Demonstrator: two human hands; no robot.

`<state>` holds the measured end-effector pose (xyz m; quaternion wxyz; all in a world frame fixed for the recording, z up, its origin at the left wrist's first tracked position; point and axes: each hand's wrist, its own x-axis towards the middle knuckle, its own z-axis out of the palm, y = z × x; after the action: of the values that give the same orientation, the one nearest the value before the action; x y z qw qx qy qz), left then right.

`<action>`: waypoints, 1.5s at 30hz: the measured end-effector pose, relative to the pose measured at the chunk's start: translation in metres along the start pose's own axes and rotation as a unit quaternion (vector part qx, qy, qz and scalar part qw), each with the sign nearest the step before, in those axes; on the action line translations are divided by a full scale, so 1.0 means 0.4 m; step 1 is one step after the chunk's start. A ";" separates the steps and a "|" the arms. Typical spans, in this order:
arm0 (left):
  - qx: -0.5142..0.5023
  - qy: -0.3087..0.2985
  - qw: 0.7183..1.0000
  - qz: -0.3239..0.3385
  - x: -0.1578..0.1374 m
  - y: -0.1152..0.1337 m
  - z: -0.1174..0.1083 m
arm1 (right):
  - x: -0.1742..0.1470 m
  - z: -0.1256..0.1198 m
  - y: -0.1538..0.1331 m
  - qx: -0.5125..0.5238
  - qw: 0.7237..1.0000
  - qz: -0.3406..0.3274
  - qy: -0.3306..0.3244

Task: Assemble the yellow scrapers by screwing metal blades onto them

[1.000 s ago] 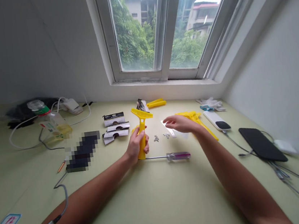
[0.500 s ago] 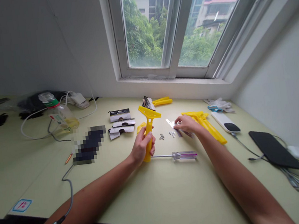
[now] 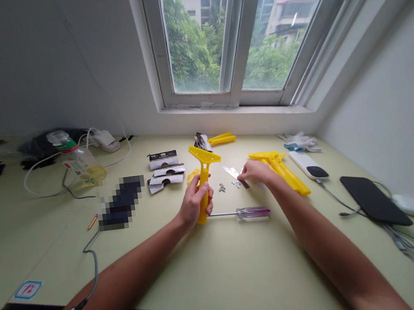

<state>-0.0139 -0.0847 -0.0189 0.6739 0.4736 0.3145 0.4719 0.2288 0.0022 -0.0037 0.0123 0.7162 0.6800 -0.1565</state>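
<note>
So, my left hand [image 3: 194, 199] grips the yellow scraper [image 3: 203, 176] upright by its handle, probably to leave its head clear. My right hand [image 3: 256, 171] is at the metal blades [image 3: 230, 171]; whether it pinches one, I cannot tell.

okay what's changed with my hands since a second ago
Your right hand has come down from above the flat silver metal blades, its fingers now at them; whether they grip one is unclear. Your left hand still holds the yellow plastic T-shaped scraper, and the clear-and-purple screwdriver lies where it was.
</note>
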 end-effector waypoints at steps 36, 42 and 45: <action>-0.022 -0.108 0.993 -0.054 -0.017 -0.004 0.008 | -0.146 -0.161 -0.022 0.403 0.875 -0.239 0.117; 0.003 -0.168 0.983 -0.070 -0.038 -0.007 0.028 | -0.196 -0.161 -0.073 0.352 0.882 -0.303 0.085; 0.011 -0.179 0.981 -0.070 -0.046 -0.008 0.035 | -0.180 -0.148 -0.068 0.332 0.888 -0.309 0.081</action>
<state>-0.0072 -0.1070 -0.0173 0.7450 0.5349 0.2264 0.3279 0.2124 -0.0519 0.0752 -0.3302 0.4424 0.7737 -0.3110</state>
